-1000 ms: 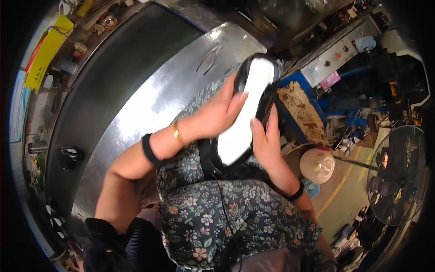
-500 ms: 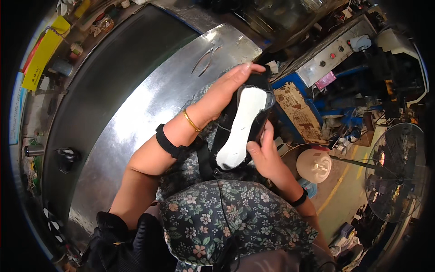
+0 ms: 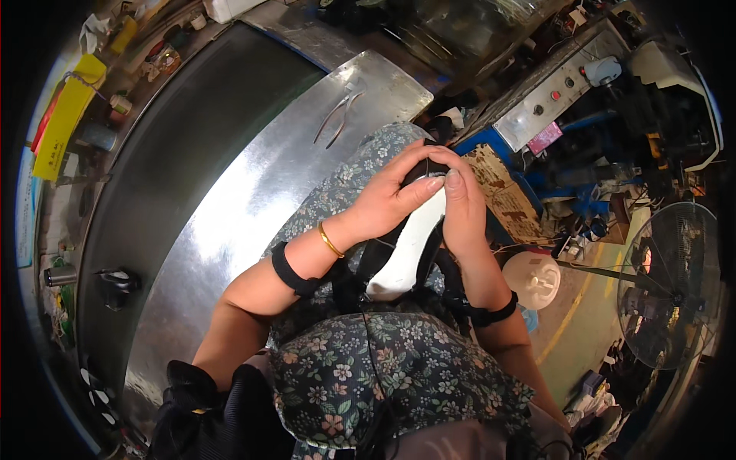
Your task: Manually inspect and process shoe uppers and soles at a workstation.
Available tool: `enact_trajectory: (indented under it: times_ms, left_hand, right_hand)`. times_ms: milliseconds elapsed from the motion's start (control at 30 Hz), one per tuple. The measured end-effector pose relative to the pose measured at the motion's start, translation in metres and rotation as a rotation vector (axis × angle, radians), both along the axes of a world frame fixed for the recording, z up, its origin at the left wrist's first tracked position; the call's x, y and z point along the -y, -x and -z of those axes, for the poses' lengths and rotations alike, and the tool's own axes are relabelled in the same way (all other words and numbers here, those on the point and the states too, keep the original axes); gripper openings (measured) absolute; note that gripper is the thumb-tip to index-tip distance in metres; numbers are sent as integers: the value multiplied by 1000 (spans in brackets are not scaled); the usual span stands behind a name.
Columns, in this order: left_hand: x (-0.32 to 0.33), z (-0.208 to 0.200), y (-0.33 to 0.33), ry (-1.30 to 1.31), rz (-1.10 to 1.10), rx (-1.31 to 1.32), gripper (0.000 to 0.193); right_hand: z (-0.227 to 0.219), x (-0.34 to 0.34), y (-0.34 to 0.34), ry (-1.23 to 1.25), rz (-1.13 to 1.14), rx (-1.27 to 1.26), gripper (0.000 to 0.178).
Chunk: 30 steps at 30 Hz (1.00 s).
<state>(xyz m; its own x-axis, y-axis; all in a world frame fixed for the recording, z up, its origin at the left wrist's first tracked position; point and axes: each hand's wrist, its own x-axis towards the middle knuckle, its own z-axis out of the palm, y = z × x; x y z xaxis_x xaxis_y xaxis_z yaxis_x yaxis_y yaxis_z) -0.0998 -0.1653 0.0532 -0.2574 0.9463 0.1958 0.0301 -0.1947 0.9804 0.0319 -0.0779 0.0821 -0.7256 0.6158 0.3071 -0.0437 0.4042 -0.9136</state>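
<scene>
Over my lap I hold a black shoe (image 3: 410, 245), its bottom turned up so the long white insole board shows. My left hand (image 3: 391, 192) grips one side, with the fingers wrapped over the far end and the thumb on the white board's edge. From the other side my right hand (image 3: 466, 203) closes around the same end. Both thumb tips meet there, nearly touching. Beneath the hands that end is mostly hidden. A pair of pliers (image 3: 337, 121) lies with handles spread on the shiny metal table (image 3: 203, 238), beyond my left hand.
A dark belt (image 3: 172, 153) curves past the table's left side, with another black shoe (image 3: 116, 285) on it. To the right stand a control panel with buttons (image 3: 556, 96), a pale round lid (image 3: 530, 280) and a large caged fan (image 3: 671, 287). A floral apron covers my lap.
My right hand has moved up from the shoe's near side to its far end, beside the left. My left thumb has come down onto the white board's edge.
</scene>
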Motion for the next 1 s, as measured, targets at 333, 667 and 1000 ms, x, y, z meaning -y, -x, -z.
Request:
enact_trajectory:
  times_ms: [333,667,1000]
  left_hand:
    - [-9,-19,-23,8,-177,-382,53]
    - [16,-40,-51,-329,408,-181,33]
    - [28,45,-4,175,-484,22,32]
  right_hand:
    - [3,-13,-44,184,-46,91,44]
    - [10,-10,-206,1131,120,183,76]
    - [85,-22,-145,900,224,-360,65]
